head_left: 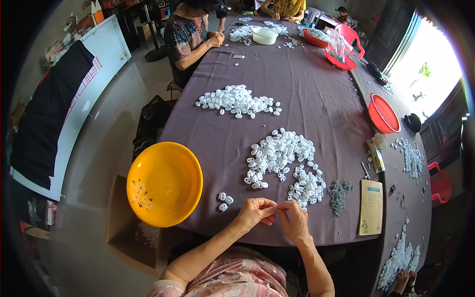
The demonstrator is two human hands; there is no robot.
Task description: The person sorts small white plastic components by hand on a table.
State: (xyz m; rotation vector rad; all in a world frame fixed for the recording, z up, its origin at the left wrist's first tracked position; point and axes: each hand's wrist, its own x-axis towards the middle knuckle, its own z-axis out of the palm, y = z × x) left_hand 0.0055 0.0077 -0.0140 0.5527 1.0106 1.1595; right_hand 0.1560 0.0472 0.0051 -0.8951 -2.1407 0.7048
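Now, a tiny piece (277,210), too small to make out, sits pinched between the fingertips of my left hand (255,213) and right hand (294,220), which meet above the table's (316,99) near edge. White clips (277,156) lie heaped just beyond. Grey bits (339,194) to the right. Yellow bowl (164,183) overhangs left.

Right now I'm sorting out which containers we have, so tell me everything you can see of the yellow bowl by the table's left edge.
The yellow bowl is round, wide and shallow, glossy like plastic, with a small flower print inside its left wall. It looks empty. It sits upright at the near left edge of the table, partly overhanging the purple cloth, above a cardboard box. Neither hand touches it.
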